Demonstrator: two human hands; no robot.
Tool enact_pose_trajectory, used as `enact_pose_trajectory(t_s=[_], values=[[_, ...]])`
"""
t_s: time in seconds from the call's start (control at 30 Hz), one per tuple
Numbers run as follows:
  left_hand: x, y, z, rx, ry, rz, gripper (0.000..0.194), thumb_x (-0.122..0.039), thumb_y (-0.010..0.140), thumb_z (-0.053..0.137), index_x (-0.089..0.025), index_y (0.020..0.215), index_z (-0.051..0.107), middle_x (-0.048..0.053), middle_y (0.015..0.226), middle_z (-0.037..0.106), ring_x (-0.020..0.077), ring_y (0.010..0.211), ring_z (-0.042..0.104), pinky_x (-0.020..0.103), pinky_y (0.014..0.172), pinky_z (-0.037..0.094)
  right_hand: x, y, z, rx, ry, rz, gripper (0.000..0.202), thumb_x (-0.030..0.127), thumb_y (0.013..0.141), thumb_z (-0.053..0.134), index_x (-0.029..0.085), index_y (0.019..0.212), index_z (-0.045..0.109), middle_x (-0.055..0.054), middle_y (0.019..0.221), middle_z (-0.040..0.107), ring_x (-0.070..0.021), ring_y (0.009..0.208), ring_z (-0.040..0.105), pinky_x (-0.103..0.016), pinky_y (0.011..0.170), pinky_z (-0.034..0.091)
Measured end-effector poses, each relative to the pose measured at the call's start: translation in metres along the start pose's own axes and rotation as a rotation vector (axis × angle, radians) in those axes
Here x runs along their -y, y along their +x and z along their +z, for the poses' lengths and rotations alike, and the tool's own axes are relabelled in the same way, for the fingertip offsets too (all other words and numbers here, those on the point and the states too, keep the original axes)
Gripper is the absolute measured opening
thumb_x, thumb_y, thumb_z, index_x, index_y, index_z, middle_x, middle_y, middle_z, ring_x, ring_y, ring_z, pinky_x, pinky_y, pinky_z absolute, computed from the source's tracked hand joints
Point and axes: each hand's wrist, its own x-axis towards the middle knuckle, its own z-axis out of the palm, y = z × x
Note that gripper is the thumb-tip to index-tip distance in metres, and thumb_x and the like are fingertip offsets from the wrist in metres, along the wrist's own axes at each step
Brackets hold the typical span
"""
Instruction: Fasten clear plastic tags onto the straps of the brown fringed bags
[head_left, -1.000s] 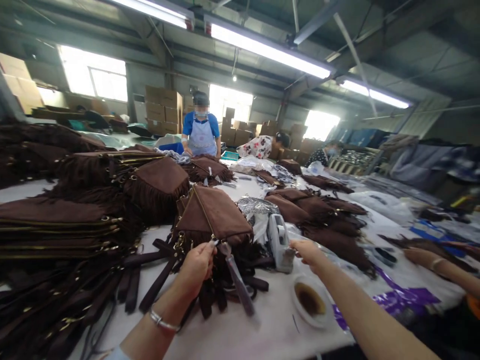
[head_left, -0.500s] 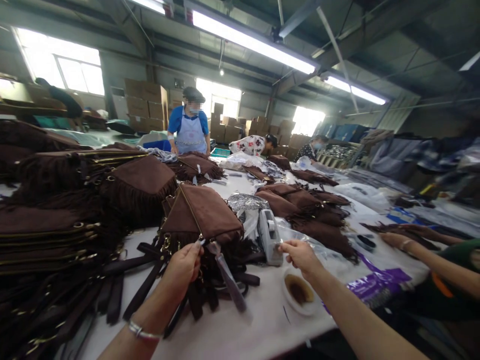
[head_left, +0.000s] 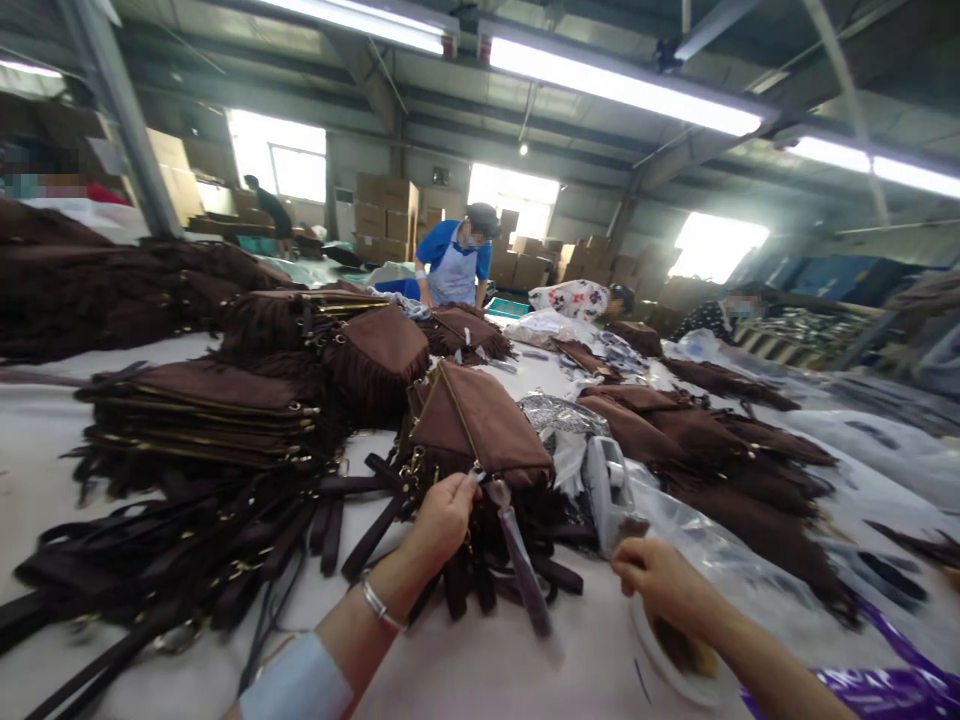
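Brown bag (head_left: 491, 425) with fringe is placed just beyond the left hand (head_left: 448, 512), on top of other dark pieces. By the thumb and fingers of this hand, a small zipper end (head_left: 477, 470) is pinched at the near edge of the bag. The zipper line is slanted: from the far corner it is directed down towards the left hand. The bag face is turned upward and to the camera, and its longer side is stretched from left to right beyond the hand. To the right of the left hand, a dark strip in clear plastic (head_left: 525, 575) is laid, with its long axis pointed towards the camera and slightly right.

The right hand (head_left: 660, 582) is held just beside the near end of the tape dispenser (head_left: 606, 490); its fingers are bent and pressed together. If something thin is held there, it cannot be told. By this hand and its forearm, the white dish (head_left: 651, 660) is partly covered. Farther right, the purple packaging (head_left: 870, 692) is cut off by the border. Beneath the bag, the fringe and straps are hard to separate.
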Motion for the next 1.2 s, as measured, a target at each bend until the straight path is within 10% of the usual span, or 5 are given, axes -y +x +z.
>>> enact_pose_trajectory(t_s=[0.13,0.4,0.77,1.2], values=[[-0.006,-0.004,-0.004,-0.027,0.216,0.151,0.037,-0.047,0.091,0.044,-0.018,0.071,0.054,-0.004,0.056,0.043,0.0105,0.051,0.039,0.024,0.049,0.028,0.071,-0.002,0.025,0.175,0.28,-0.192,0.025,0.035,0.081,0.053,0.017,0.07,0.065,-0.001,0.062,0.066,-0.0097,0.046,0.046,-0.022,0.047,0.034],[-0.015,-0.01,-0.013,-0.069,0.763,0.323,0.035,-0.035,0.097,0.033,-0.019,0.074,0.054,0.003,0.066,0.059,0.0148,0.058,0.052,0.027,0.055,0.03,0.17,0.051,0.058,0.098,0.365,-0.233,0.028,0.033,0.077,0.06,0.016,0.056,0.062,0.002,0.045,0.056,-0.0073,0.039,0.042,-0.02,0.04,0.031],[-0.013,-0.013,-0.018,-0.032,0.983,0.324,0.037,-0.034,0.099,0.026,-0.019,0.086,0.057,0.008,0.079,0.067,0.0208,0.07,0.065,0.029,0.059,0.038,0.173,0.07,0.072,0.149,0.346,-0.036,0.032,0.034,0.076,0.065,0.016,0.05,0.056,0.003,0.038,0.053,-0.0065,0.031,0.04,-0.018,0.032,0.028],[-0.005,-0.011,-0.015,-0.079,0.521,0.32,0.031,-0.036,0.093,0.042,-0.021,0.068,0.053,0.004,0.063,0.055,0.016,0.056,0.047,0.029,0.056,0.027,0.167,0.055,0.074,0.177,0.454,-0.097,0.021,0.028,0.07,0.066,0.015,0.055,0.063,0.004,0.04,0.052,-0.0048,0.034,0.037,-0.017,0.034,0.028]])
